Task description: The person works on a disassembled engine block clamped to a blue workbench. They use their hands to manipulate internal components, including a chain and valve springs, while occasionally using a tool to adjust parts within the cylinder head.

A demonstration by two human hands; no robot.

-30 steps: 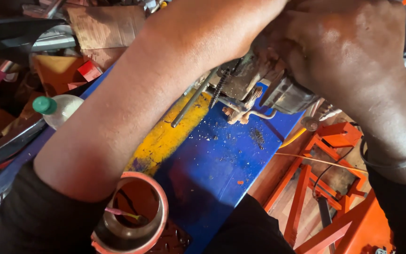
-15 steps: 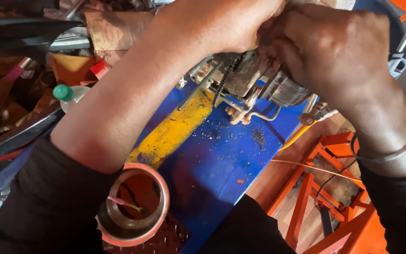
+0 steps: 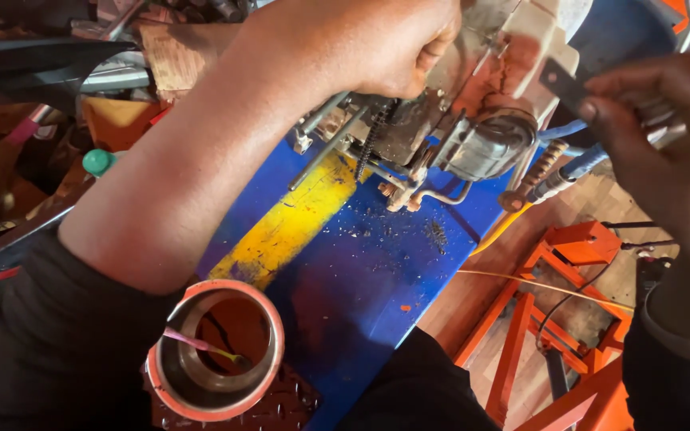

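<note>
Left hand [image 3: 377, 48] closed on engine [image 3: 473, 112], steadying it above blue counter [image 3: 361, 271]. Right hand [image 3: 664, 136] pinching flat metal strip [image 3: 562, 84], just right of engine, strip angled toward its housing; nearer than left.

We see warm, fairly bright light on the blue and yellow board [image 3: 377, 271], falling from above and to the right of it. Left of the board the clutter sinks into dim shadow. The left forearm [image 3: 201, 183] glows evenly, without hard glare. A soft shadow lies on the board's near end. The right hand [image 3: 664, 144] beyond the board's right edge looks slightly blurred.
</note>
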